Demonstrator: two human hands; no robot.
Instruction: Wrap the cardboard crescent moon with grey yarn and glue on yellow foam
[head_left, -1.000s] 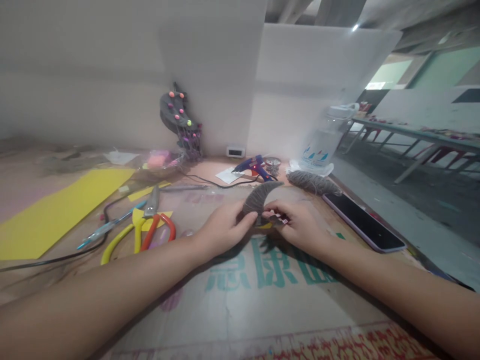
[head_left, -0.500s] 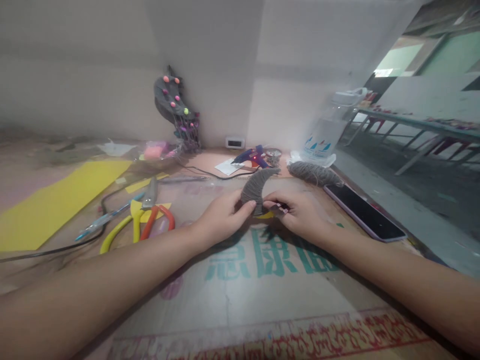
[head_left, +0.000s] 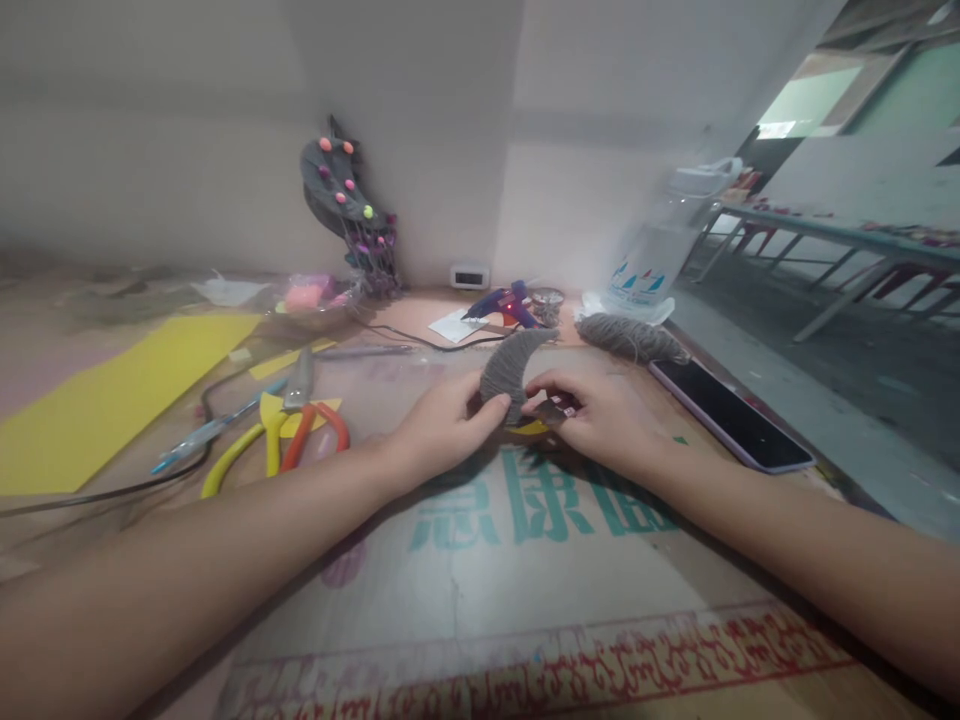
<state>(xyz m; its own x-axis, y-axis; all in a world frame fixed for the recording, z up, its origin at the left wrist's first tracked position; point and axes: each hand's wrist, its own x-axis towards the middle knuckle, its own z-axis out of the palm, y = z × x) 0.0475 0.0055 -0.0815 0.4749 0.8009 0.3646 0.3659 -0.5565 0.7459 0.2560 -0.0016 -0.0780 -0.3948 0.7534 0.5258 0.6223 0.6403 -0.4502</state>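
A crescent shape wrapped in grey yarn [head_left: 508, 372] stands above the table, its pointed end up and to the right. My left hand [head_left: 450, 425] grips its lower left part, thumb in front. Below the wrapping shows a bare yellow end [head_left: 532, 428]. Close against the crescent's right side, my right hand [head_left: 596, 412] is closed with fingers pinched. A small dark piece with pinkish spots [head_left: 556, 410] shows at its fingers; I cannot make out its kind, and any yarn strand there is too fine to see.
Left: yellow sheet [head_left: 127, 400], red-and-yellow-handled pliers [head_left: 281, 440], pen [head_left: 202, 440]. At the back stand a decorated grey crescent [head_left: 326, 190], a small display [head_left: 470, 277] and a glue gun [head_left: 502, 305]. Right: yarn skein [head_left: 630, 338], water bottle [head_left: 649, 250], phone [head_left: 731, 415].
The view has shifted slightly. Both hands keep nearly the same place on the crescent; the dark piece at my right fingers has turned a little.
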